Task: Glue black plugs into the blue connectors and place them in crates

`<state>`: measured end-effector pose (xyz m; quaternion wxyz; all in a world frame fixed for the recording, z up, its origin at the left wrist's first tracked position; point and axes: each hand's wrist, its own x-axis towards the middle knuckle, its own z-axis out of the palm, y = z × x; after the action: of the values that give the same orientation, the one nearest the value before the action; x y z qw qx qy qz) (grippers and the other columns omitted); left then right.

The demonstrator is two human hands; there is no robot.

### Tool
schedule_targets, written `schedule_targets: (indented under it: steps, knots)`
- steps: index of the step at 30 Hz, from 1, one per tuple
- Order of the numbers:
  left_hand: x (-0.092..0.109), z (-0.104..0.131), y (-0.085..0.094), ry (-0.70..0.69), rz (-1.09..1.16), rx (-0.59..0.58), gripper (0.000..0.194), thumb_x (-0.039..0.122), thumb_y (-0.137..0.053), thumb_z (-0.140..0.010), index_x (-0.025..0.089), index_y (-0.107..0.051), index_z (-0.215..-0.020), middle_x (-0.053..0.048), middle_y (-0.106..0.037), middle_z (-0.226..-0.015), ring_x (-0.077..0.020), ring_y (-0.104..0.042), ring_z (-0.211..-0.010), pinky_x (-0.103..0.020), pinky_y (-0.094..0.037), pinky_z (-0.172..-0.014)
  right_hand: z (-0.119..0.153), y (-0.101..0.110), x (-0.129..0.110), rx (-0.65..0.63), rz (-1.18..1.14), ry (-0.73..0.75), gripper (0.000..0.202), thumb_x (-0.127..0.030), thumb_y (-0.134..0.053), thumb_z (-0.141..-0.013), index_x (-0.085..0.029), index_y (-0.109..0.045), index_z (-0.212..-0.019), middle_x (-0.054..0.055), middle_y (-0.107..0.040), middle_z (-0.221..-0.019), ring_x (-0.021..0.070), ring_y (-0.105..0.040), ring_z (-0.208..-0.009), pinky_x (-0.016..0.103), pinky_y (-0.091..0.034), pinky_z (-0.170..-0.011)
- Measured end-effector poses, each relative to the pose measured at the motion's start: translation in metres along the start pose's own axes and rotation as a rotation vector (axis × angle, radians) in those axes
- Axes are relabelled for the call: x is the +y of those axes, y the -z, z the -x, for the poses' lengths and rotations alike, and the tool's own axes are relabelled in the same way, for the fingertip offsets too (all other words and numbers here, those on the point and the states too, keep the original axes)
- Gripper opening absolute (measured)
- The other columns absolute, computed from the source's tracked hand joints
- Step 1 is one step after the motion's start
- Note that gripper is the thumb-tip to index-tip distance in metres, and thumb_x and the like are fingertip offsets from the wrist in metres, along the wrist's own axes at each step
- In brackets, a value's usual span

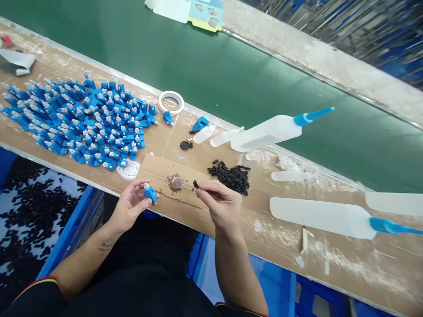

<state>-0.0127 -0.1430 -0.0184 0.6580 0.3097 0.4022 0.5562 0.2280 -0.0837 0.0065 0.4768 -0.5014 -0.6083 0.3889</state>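
My left hand (134,204) is closed on a small blue plastic piece (150,193) with a white tip, held at the near edge of the bench. Between thumb and forefinger, my right hand (221,200) pinches a small black piece (195,184). Between the two hands, a small clear cup (176,182) sits on a stained cardboard sheet (158,166). Just beyond my right hand lies a pile of small black pieces (234,177). A large group of blue pieces with white tips (95,121) covers the bench to the left.
A roll of tape (171,102) lies at the back edge. White bottles with blue nozzles (267,133) lie on the right, with smaller white bottles (204,134) nearby. Behind runs a green belt (231,70). A blue bin of black pieces (36,211) stands below left.
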Motion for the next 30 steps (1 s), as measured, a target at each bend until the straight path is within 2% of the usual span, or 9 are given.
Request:
schedule_targets:
  steps: [4,9,11,14,17,22,28,30]
  knots:
    - [0.001,-0.008,-0.017,-0.105,-0.135,-0.099,0.031,0.019,-0.076,-0.084,0.021,-0.064,-0.113,-0.004,-0.069,-0.099,-0.0147,-0.068,-0.091,-0.026,-0.056,-0.083,0.005,-0.005,-0.003,0.113,-0.456,-0.252,0.014,-0.018,-0.084,-0.067,-0.027,-0.079,-0.075,-0.001,-0.069,-0.072,0.0097,-0.059,-0.053,0.024,-0.047,-0.048]
    - [0.001,-0.016,-0.035,-0.165,-0.208,-0.175,0.028,0.018,-0.077,-0.083,0.019,-0.063,-0.106,-0.004,-0.070,-0.099,-0.0141,-0.069,-0.091,-0.025,-0.056,-0.085,0.010,-0.008,-0.011,0.060,-0.611,-0.326,0.015,-0.018,-0.085,-0.065,-0.028,-0.079,-0.075,-0.002,-0.069,-0.072,0.0084,-0.057,-0.050,0.022,-0.044,-0.044]
    - [0.002,-0.017,-0.037,-0.151,-0.220,-0.202,0.028,0.018,-0.077,-0.083,0.019,-0.062,-0.106,-0.004,-0.071,-0.098,-0.0142,-0.070,-0.092,-0.025,-0.056,-0.086,0.013,-0.006,-0.013,0.006,-0.567,-0.278,0.015,-0.017,-0.085,-0.068,-0.028,-0.079,-0.077,-0.001,-0.070,-0.074,0.0102,-0.061,-0.055,0.022,-0.048,-0.047]
    - [0.003,-0.018,-0.038,-0.139,-0.223,-0.248,0.027,0.017,-0.077,-0.082,0.018,-0.061,-0.104,-0.005,-0.072,-0.099,-0.0146,-0.071,-0.093,-0.025,-0.057,-0.088,0.017,-0.004,-0.019,-0.092,-0.346,-0.125,0.021,-0.011,-0.081,-0.073,-0.029,-0.080,-0.083,0.001,-0.075,-0.081,0.0150,-0.070,-0.074,0.026,-0.057,-0.065]
    - [0.005,-0.018,-0.036,-0.149,-0.238,-0.278,0.027,0.016,-0.077,-0.082,0.018,-0.062,-0.104,-0.005,-0.072,-0.100,-0.0141,-0.071,-0.094,-0.024,-0.057,-0.089,0.018,-0.005,-0.027,-0.199,-0.140,0.037,0.028,-0.005,-0.077,-0.077,-0.029,-0.080,-0.090,0.001,-0.077,-0.088,0.0167,-0.073,-0.084,0.029,-0.060,-0.077]
    - [0.007,-0.017,-0.034,-0.181,-0.253,-0.282,0.029,0.013,-0.078,-0.081,0.019,-0.061,-0.104,-0.004,-0.071,-0.102,-0.0132,-0.071,-0.096,-0.022,-0.057,-0.088,0.015,-0.010,-0.038,-0.253,0.023,0.174,0.026,-0.003,-0.074,-0.079,-0.026,-0.077,-0.091,0.002,-0.077,-0.089,0.0165,-0.073,-0.082,0.028,-0.060,-0.074]
    - [0.009,-0.016,-0.033,-0.217,-0.293,-0.281,0.026,0.013,-0.077,-0.081,0.019,-0.063,-0.101,-0.004,-0.072,-0.101,-0.0130,-0.071,-0.096,-0.021,-0.058,-0.089,0.016,-0.011,-0.041,-0.279,0.137,0.225,0.021,-0.004,-0.071,-0.082,-0.023,-0.075,-0.090,0.002,-0.075,-0.090,0.0146,-0.073,-0.081,0.026,-0.060,-0.074]
    - [0.010,-0.016,-0.032,-0.220,-0.345,-0.272,0.029,0.014,-0.077,-0.081,0.019,-0.065,-0.107,-0.005,-0.072,-0.102,-0.0139,-0.071,-0.096,-0.023,-0.058,-0.089,0.017,-0.011,-0.042,-0.298,0.187,0.255,0.021,-0.004,-0.069,-0.084,-0.023,-0.073,-0.092,0.002,-0.075,-0.091,0.0145,-0.072,-0.082,0.026,-0.059,-0.074]
